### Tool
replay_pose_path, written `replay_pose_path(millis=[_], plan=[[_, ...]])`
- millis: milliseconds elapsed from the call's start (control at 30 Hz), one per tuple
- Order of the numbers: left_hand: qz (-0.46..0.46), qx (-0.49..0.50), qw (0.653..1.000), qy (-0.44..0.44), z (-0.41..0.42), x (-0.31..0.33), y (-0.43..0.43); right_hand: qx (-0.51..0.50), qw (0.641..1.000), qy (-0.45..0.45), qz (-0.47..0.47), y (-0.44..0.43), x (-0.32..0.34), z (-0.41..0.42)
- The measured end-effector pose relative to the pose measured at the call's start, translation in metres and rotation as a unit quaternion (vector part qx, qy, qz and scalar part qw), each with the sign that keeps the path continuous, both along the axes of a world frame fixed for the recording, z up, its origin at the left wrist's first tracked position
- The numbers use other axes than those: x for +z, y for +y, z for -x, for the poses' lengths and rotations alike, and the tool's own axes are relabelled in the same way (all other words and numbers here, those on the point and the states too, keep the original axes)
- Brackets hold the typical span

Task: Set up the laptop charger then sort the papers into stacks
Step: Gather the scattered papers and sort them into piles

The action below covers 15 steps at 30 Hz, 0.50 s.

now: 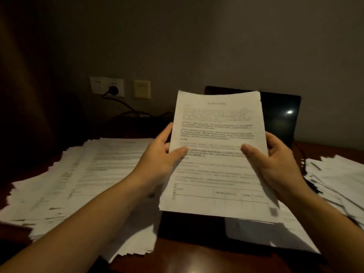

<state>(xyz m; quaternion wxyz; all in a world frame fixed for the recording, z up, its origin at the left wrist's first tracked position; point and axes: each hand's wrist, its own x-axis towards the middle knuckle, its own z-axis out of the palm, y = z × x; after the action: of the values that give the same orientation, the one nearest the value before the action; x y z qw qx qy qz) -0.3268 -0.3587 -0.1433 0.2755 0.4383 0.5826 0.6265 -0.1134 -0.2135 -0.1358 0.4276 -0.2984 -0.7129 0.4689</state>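
- No text, number or label can be read anywhere.
- The sheet (216,134), centre of the frame: a centred heading, paragraphs of print, a ruled table low down and a small dark square mark at its lower right corner, all too blurred to make out.
- The pile (78,174), left of the frame: rows of print, smeared.
- The papers (338,180), right edge: faint marks, illegible.

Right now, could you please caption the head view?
Left hand and right hand hold printed sheets above laptop, amid paper piles.
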Motion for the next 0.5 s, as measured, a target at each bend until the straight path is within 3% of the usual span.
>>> replay_pose_path(millis=[167, 367, 500], plan=[[0.080, -0.040, 0.996, 0.030, -0.038, -0.015, 0.039, -0.085, 0.993, -0.087, -0.004, 0.021, -0.016, -0.052], [0.144, -0.033, 0.974, 0.171, -0.066, -0.035, 0.075, -0.128, 0.979, -0.155, 0.028, 0.042, -0.029, -0.089], [0.164, -0.007, 0.955, 0.248, -0.079, -0.037, 0.082, -0.166, 0.962, -0.213, -0.030, 0.048, -0.039, -0.096]])
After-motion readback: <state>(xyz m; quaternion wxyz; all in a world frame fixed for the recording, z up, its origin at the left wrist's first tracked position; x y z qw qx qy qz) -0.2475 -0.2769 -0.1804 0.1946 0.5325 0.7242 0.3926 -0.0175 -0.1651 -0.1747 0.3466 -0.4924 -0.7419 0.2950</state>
